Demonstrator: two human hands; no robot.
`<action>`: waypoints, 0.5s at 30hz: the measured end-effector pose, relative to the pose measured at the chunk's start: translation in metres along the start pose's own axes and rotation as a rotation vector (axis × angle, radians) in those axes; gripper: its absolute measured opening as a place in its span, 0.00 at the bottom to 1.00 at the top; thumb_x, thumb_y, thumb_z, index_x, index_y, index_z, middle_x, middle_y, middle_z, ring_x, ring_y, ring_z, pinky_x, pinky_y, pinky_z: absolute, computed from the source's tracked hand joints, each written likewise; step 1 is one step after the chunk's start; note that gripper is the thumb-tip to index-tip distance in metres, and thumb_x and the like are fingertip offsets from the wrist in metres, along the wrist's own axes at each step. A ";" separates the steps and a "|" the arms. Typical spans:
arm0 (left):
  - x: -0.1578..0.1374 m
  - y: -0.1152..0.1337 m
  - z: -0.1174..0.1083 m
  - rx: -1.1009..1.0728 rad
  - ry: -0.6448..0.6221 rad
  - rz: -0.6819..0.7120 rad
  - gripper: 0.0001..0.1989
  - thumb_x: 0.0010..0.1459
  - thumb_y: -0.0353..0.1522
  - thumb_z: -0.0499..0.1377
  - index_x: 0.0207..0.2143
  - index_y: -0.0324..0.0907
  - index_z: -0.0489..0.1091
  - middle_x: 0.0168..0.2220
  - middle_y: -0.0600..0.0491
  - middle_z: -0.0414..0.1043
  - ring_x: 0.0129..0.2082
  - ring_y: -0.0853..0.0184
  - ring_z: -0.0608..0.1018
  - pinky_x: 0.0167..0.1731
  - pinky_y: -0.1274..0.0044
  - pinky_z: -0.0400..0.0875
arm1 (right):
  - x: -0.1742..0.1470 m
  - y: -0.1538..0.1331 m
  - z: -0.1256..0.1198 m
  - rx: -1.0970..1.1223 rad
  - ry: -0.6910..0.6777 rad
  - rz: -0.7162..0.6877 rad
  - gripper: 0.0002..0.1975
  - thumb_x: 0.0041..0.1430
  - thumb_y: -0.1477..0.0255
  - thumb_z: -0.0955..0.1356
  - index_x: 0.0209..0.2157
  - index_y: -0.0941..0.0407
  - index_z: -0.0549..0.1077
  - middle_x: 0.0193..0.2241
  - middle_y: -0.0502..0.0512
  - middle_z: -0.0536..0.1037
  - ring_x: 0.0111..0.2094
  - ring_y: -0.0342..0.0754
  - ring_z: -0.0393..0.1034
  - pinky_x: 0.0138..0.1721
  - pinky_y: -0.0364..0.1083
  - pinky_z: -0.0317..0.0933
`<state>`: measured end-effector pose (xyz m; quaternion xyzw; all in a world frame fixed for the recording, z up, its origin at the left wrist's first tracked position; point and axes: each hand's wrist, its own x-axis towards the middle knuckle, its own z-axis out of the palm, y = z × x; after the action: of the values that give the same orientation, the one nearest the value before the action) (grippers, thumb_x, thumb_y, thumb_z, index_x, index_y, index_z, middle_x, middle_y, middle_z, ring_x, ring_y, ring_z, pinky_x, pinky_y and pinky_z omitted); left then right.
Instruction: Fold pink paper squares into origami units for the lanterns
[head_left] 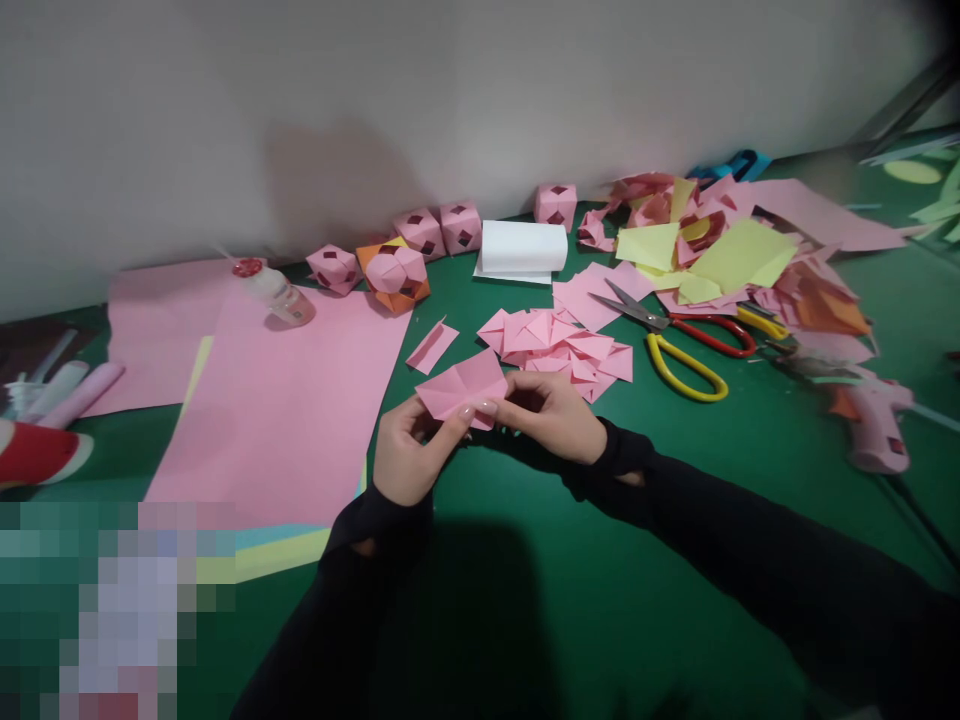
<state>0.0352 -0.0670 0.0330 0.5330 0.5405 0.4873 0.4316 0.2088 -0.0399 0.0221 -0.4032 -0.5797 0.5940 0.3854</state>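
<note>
Between my two hands is a small creased piece of pink paper [466,383], held above the green table. My left hand [409,450] pinches its left side, thumb on the near edge. On the right side, my right hand [555,415] grips the same paper with thumb and fingers, the two thumbs almost meeting. Just beyond lies a heap of folded pink paper pieces [559,345], and one folded pink piece [433,346] sits apart to the left of it. Scissors [660,325] with red and yellow handles lie open to the right.
Large pink sheets [292,420] cover the left, with a red-capped bottle [274,292] on them. Folded paper cubes [420,235] and a white paper roll [523,248] line the wall. Paper scraps [705,245] pile up at right, near a pink glue gun [877,420].
</note>
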 end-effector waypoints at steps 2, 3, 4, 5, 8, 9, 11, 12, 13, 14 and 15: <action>0.000 0.000 0.000 0.005 -0.013 0.010 0.07 0.52 0.35 0.65 0.30 0.40 0.76 0.24 0.52 0.77 0.20 0.69 0.76 0.24 0.78 0.73 | 0.000 0.001 0.000 0.012 -0.005 -0.007 0.18 0.51 0.59 0.74 0.23 0.58 0.69 0.23 0.49 0.71 0.23 0.40 0.61 0.26 0.42 0.58; 0.000 -0.001 -0.001 0.014 -0.034 0.015 0.07 0.52 0.35 0.65 0.30 0.40 0.76 0.24 0.52 0.77 0.20 0.69 0.76 0.23 0.78 0.73 | 0.000 0.001 0.000 0.015 -0.002 -0.007 0.18 0.51 0.59 0.74 0.23 0.58 0.69 0.23 0.49 0.71 0.23 0.40 0.61 0.27 0.43 0.58; 0.000 -0.001 -0.002 0.026 -0.054 0.020 0.07 0.53 0.35 0.65 0.29 0.40 0.76 0.24 0.52 0.77 0.20 0.69 0.76 0.23 0.78 0.73 | 0.000 0.002 0.001 0.015 0.004 -0.005 0.19 0.51 0.58 0.74 0.23 0.57 0.68 0.23 0.49 0.71 0.23 0.40 0.61 0.27 0.43 0.58; 0.000 -0.001 -0.002 0.038 -0.069 0.027 0.07 0.53 0.35 0.64 0.29 0.40 0.76 0.23 0.53 0.76 0.20 0.70 0.76 0.23 0.78 0.73 | 0.001 0.002 0.001 0.015 0.009 -0.002 0.19 0.51 0.58 0.74 0.23 0.57 0.68 0.23 0.49 0.71 0.23 0.40 0.61 0.27 0.43 0.58; 0.001 -0.001 -0.003 0.061 -0.083 0.051 0.07 0.55 0.35 0.63 0.28 0.40 0.75 0.23 0.53 0.76 0.21 0.71 0.76 0.24 0.79 0.73 | 0.001 0.001 0.001 0.013 0.016 0.008 0.19 0.50 0.58 0.74 0.23 0.57 0.68 0.22 0.49 0.70 0.23 0.40 0.60 0.27 0.43 0.58; 0.001 -0.001 -0.003 0.064 -0.088 0.059 0.07 0.55 0.35 0.63 0.28 0.40 0.75 0.23 0.54 0.76 0.21 0.71 0.76 0.24 0.79 0.73 | 0.001 0.000 0.001 0.009 0.016 0.008 0.19 0.49 0.58 0.74 0.23 0.57 0.68 0.22 0.49 0.70 0.23 0.40 0.60 0.26 0.43 0.57; 0.001 0.000 -0.003 0.072 -0.090 0.077 0.07 0.56 0.34 0.62 0.27 0.40 0.75 0.23 0.54 0.75 0.22 0.71 0.76 0.25 0.80 0.73 | 0.001 -0.001 0.001 -0.001 0.019 0.009 0.20 0.49 0.57 0.74 0.22 0.57 0.67 0.21 0.49 0.70 0.23 0.40 0.60 0.26 0.43 0.57; 0.000 0.001 -0.003 0.076 -0.092 0.087 0.08 0.56 0.34 0.62 0.27 0.40 0.74 0.23 0.54 0.75 0.22 0.71 0.76 0.25 0.80 0.73 | 0.001 -0.001 0.001 -0.007 0.020 0.008 0.20 0.49 0.56 0.74 0.22 0.57 0.67 0.21 0.48 0.70 0.23 0.40 0.61 0.25 0.42 0.57; 0.000 0.001 -0.003 0.079 -0.094 0.094 0.08 0.56 0.34 0.62 0.26 0.40 0.74 0.23 0.54 0.75 0.22 0.71 0.76 0.25 0.80 0.73 | 0.001 -0.001 0.001 -0.011 0.018 0.008 0.21 0.49 0.56 0.74 0.22 0.57 0.67 0.21 0.48 0.70 0.23 0.40 0.61 0.25 0.42 0.57; 0.001 0.001 -0.003 0.079 -0.096 0.099 0.08 0.56 0.34 0.62 0.26 0.40 0.74 0.23 0.55 0.75 0.22 0.71 0.76 0.25 0.80 0.73 | 0.001 0.000 0.001 -0.017 0.015 0.007 0.21 0.49 0.55 0.74 0.22 0.57 0.67 0.21 0.49 0.70 0.23 0.41 0.62 0.24 0.42 0.57; 0.001 0.001 -0.003 0.075 -0.097 0.098 0.09 0.56 0.34 0.62 0.26 0.39 0.74 0.22 0.54 0.75 0.22 0.71 0.76 0.25 0.80 0.73 | 0.001 0.000 0.001 -0.023 0.013 0.005 0.21 0.50 0.55 0.74 0.23 0.57 0.67 0.21 0.49 0.70 0.24 0.41 0.63 0.24 0.42 0.57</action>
<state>0.0325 -0.0667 0.0346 0.5977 0.5101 0.4606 0.4128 0.2078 -0.0393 0.0218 -0.4129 -0.5832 0.5854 0.3830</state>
